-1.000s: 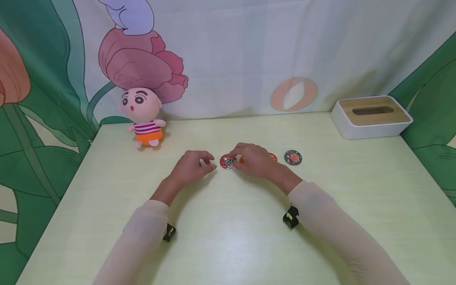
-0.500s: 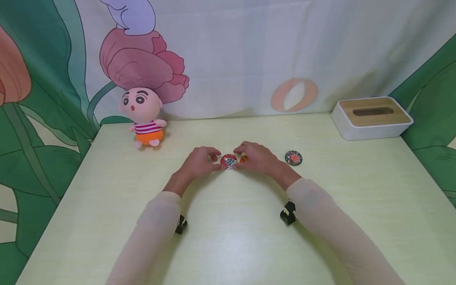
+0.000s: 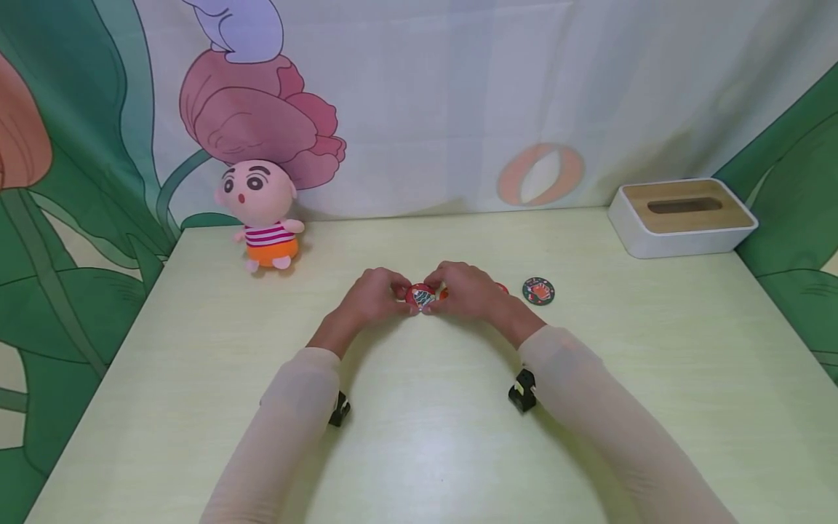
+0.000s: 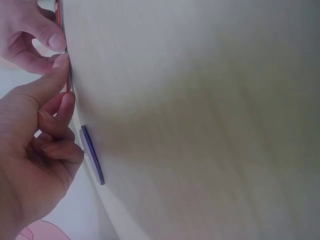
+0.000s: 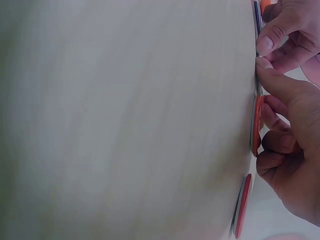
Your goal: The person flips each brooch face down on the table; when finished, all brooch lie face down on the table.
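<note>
Near the middle of the table, a small flat round red disc with a printed picture (image 3: 420, 296) sits between the two hands. My left hand (image 3: 377, 297) pinches its left side with thumb and fingers. The thumb and fingers of my right hand (image 3: 463, 291) pinch the right side, and both thumbs meet at its near edge. Beneath the right hand's curled fingers lies an orange-red disc (image 5: 257, 125), mostly hidden in the head view. The left wrist view shows a dark purple-edged disc (image 4: 92, 155) under the left hand's outer fingers.
Right of the right hand lies a dark round disc with a red design (image 3: 539, 291); another red disc (image 3: 502, 288) peeks out behind the right wrist. A plush doll (image 3: 265, 215) sits at the back left, a white tissue box with a wooden top (image 3: 684, 218) at the back right.
My left hand has moved right to the red disc and now pinches its left side. The right hand has stayed at the disc's right side, shifting only slightly.
</note>
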### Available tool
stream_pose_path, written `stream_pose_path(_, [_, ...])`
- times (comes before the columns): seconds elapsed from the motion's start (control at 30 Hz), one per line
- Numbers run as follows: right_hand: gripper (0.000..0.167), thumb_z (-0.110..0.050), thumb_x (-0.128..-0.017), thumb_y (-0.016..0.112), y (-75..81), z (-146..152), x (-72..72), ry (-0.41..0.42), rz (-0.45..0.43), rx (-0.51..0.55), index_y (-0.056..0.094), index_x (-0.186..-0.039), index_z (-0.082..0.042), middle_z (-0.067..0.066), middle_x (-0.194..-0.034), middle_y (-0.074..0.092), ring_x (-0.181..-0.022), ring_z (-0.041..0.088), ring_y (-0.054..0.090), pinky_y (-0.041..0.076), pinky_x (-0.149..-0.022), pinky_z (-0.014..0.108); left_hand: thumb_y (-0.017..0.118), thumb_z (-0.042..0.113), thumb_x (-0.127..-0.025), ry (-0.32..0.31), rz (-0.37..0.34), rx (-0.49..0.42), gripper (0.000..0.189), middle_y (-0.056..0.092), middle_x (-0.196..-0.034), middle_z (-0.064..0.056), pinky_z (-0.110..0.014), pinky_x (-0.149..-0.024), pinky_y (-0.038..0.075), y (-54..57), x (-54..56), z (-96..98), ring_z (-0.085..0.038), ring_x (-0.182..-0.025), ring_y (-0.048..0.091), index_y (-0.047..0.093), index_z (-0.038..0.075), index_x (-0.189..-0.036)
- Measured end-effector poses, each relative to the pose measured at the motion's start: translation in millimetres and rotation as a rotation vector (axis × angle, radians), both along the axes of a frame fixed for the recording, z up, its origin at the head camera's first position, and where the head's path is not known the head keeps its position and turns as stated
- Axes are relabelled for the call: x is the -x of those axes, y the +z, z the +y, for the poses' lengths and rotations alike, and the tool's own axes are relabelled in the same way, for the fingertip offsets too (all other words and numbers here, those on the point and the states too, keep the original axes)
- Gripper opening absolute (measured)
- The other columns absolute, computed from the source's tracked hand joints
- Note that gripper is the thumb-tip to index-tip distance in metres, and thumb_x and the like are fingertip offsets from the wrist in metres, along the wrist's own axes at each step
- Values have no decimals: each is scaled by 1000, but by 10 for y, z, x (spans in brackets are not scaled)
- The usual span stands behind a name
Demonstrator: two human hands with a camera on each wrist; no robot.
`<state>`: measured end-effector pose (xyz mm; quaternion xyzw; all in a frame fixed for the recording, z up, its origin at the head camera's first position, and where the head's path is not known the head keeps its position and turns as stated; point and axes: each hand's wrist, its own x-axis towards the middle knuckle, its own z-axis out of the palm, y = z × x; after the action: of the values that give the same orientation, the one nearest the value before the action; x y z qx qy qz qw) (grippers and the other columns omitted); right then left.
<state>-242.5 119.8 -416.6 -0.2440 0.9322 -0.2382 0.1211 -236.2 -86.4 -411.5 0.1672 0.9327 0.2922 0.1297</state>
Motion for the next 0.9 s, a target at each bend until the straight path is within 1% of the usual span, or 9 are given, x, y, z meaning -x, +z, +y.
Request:
stream_pose_path(0.17, [46,-32,-85,83,-8,-16,2,-9,-16,22,73,-124,-11,4,-113,71,-100,20,63,53,-88,34,83,21,-84,-3,6,-1,39,75,-97,-9,-30,-83,48,14,-9,-4,-21,-92,63,74,5,-118])
stream_pose_path(0.4, [46,-30,-84,84,-20,-21,4,-15,-10,38,72,-123,-9,5,-116,73,-101,21,64,54,-90,35,84,19,-83,0,16,1,39,75,-96,-9,-31,-83,48,17,-15,-3,-21,-91,62,74,4,-117])
stream_pose_path(0.57, [48,-30,-83,85,-3,-28,-8,-41,-21,50,72,-124,-9,5,-116,75,-103,21,65,54,-93,36,85,18,-82,6,24,-12,35,75,-94,-9,-32,-84,49,7,-22,-5,-21,-91,63,75,4,-111])
stream_pose_path(0.73, [47,-28,-82,86,3,-36,-23,-53,-20,59,72,-123,-12,4,-109,74,-99,21,64,52,-90,35,86,18,-80,11,28,-25,30,75,-92,-8,-31,-80,49,-1,-31,-12,-20,-88,64,74,4,-104])
stream_pose_path(0.9, [46,-25,-82,86,10,-45,-30,-55,-26,71,71,-124,-13,4,-106,73,-94,20,62,50,-84,32,87,17,-80,27,14,-35,30,73,-92,-7,-30,-79,48,-1,-46,-14,-20,-86,62,71,6,-102])
